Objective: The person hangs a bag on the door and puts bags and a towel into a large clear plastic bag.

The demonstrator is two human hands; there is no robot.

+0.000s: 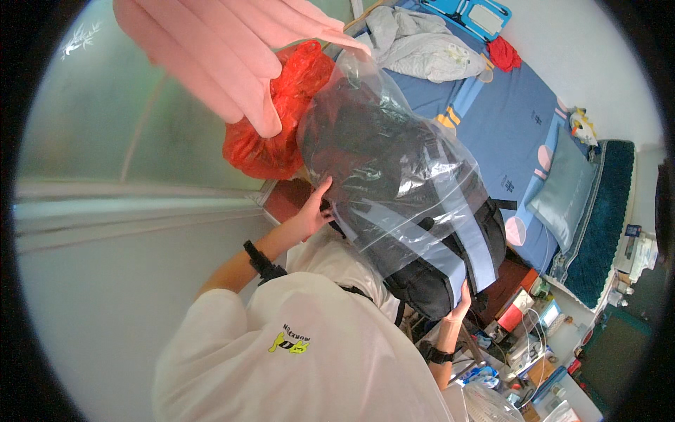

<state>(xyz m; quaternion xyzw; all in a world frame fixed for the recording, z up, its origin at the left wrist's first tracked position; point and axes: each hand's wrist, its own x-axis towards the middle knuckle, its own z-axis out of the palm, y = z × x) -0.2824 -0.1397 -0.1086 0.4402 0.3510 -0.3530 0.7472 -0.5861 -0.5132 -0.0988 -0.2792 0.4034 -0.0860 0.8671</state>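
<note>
A black backpack (420, 287) with pale grey-blue strips hangs tilted in front of my body. A clear plastic bag (383, 165) covers most of it, leaving its lower right end bare. At the left edge of the plastic, my left hand (313, 211) grips the bag with its fingers bent, partly hidden behind it. My right hand (458, 308) holds the bare lower end of the backpack from beneath, most of its fingers out of sight. The upper end of the plastic reaches towards a pink cloth (204, 56).
A red plastic bag (264, 151) hangs under the pink cloth, beside a frosted glass panel (91, 119). Beyond the backpack is a bed (485, 133) with a pillow (562, 200) and a crumpled grey blanket (422, 53). Cluttered small items and white cables (540, 330) lie at lower right.
</note>
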